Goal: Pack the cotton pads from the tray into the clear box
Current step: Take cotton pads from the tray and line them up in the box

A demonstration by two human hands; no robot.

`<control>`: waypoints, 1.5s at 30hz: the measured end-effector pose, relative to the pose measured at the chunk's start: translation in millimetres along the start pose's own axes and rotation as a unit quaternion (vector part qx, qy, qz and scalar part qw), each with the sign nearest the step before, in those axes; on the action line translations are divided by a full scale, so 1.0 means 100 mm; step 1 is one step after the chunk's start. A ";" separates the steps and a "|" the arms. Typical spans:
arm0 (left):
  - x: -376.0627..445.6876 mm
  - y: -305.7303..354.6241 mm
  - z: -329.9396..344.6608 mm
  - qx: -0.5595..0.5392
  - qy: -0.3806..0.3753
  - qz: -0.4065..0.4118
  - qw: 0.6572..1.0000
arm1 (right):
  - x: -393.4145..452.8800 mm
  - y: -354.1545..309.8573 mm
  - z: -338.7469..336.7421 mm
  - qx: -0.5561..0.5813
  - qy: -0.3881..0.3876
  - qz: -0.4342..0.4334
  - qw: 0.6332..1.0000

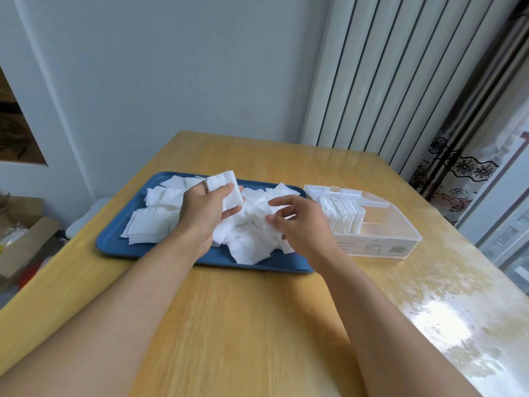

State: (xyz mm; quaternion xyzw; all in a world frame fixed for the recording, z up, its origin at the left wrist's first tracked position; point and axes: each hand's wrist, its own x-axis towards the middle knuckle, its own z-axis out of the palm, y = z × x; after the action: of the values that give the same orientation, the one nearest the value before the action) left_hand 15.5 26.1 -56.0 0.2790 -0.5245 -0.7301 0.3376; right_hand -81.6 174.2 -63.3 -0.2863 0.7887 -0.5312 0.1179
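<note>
A blue tray [114, 242] lies on the wooden table and carries a loose heap of white cotton pads [246, 242]. My left hand [204, 213] is raised over the tray and grips a small stack of pads [223, 184] between thumb and fingers. My right hand [297, 222] hovers over the heap's right side with its fingers curled, the fingertips at a pad; whether they pinch it is unclear. To the right stands the clear box [400, 242], lid open at the back, with a row of upright pads [343, 216] in its left half.
The wooden table [257, 325] runs on toward me, with a glossy reflective patch at the right. A white radiator and a patterned curtain stand behind the box. Cardboard boxes sit on the floor at the left, below the table edge.
</note>
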 end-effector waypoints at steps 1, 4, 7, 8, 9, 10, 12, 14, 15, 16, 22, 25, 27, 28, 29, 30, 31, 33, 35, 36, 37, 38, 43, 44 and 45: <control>0.00 0.00 0.00 0.004 -0.004 -0.003 1.000 | 0.00 -0.02 -0.02 0.057 -0.003 0.005 0.998; 0.01 -0.02 0.01 0.011 -0.026 -0.020 0.999 | -0.01 -0.05 -0.04 0.172 -0.012 0.008 0.985; 0.00 -0.03 0.02 0.011 -0.022 -0.015 1.000 | 0.00 -0.04 -0.03 0.124 -0.002 -0.008 0.992; 0.00 -0.02 0.02 0.010 -0.012 -0.006 1.000 | 0.01 -0.04 -0.03 0.109 -0.015 -0.007 0.994; 0.01 -0.02 0.01 0.011 -0.002 0.001 1.000 | 0.00 -0.03 -0.03 0.098 -0.035 -0.002 0.995; 0.02 -0.01 0.00 0.014 0.006 0.007 1.000 | 0.00 -0.04 -0.03 0.086 -0.055 0.001 0.995; 0.04 0.00 -0.02 0.026 0.019 0.010 0.999 | -0.02 -0.05 -0.03 0.070 -0.086 0.006 0.994; 0.04 0.01 -0.03 0.038 0.018 0.000 0.999 | -0.03 -0.07 -0.04 0.058 -0.114 0.012 0.992; 0.04 0.01 -0.03 0.044 0.011 -0.006 0.999 | -0.04 -0.08 -0.04 0.042 -0.134 0.013 0.990; 0.03 0.01 -0.02 0.049 0.004 -0.010 0.999 | -0.05 -0.08 -0.03 0.018 -0.156 0.012 0.988; 0.00 0.04 -0.02 0.059 -0.015 -0.021 0.998 | -0.08 -0.08 -0.01 -0.158 -0.163 0.014 0.974; -0.02 0.03 -0.01 0.071 -0.042 -0.044 0.996 | -0.11 -0.08 0.00 -0.227 -0.155 0.047 0.960; -0.02 0.01 -0.01 0.079 -0.044 -0.042 0.995 | -0.14 -0.06 0.06 -0.259 -0.157 0.047 0.952; -0.02 0.00 -0.01 0.083 -0.044 -0.041 0.995 | -0.15 -0.05 0.09 -0.264 -0.160 0.045 0.950; -0.02 -0.01 -0.01 0.086 -0.048 -0.042 0.994 | -0.16 -0.06 0.10 -0.264 -0.163 0.043 0.950; -0.02 -0.02 0.00 0.088 -0.052 -0.046 0.994 | -0.17 -0.07 0.10 -0.264 -0.168 0.042 0.949; -0.03 -0.02 0.00 0.088 -0.055 -0.050 0.993 | -0.17 -0.09 0.09 -0.261 -0.174 0.042 0.949; -0.03 -0.02 0.00 0.081 -0.054 -0.057 0.994 | -0.16 -0.11 0.06 -0.226 -0.176 0.044 0.957; -0.02 -0.03 0.01 0.075 -0.049 -0.062 0.994 | -0.14 -0.12 0.01 -0.137 -0.166 0.051 0.975; -0.03 -0.02 0.01 0.073 -0.048 -0.066 0.994 | -0.12 -0.13 -0.02 -0.080 -0.158 0.054 0.983; -0.02 -0.02 0.02 0.072 -0.048 -0.068 0.994 | -0.10 -0.14 -0.06 -0.027 -0.148 0.052 0.987; -0.02 -0.03 0.02 0.071 -0.047 -0.070 0.994 | -0.09 -0.16 -0.10 0.019 -0.133 0.046 0.990; -0.04 -0.03 0.03 0.063 -0.061 -0.056 0.995 | -0.03 -0.21 -0.20 0.166 -0.077 0.002 0.983; -0.05 -0.03 0.03 0.055 -0.072 -0.061 0.994 | -0.03 -0.20 -0.18 0.171 -0.062 0.001 0.983; -0.06 -0.02 0.03 0.040 -0.087 -0.070 0.993 | -0.03 -0.19 -0.16 0.168 -0.044 0.001 0.985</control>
State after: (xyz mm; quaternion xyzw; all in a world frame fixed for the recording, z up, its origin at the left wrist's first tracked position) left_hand 16.1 32.9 -56.5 0.2634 -0.5597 -0.7521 0.2275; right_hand -81.1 183.2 -40.3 -0.2848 0.6827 -0.6428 0.1989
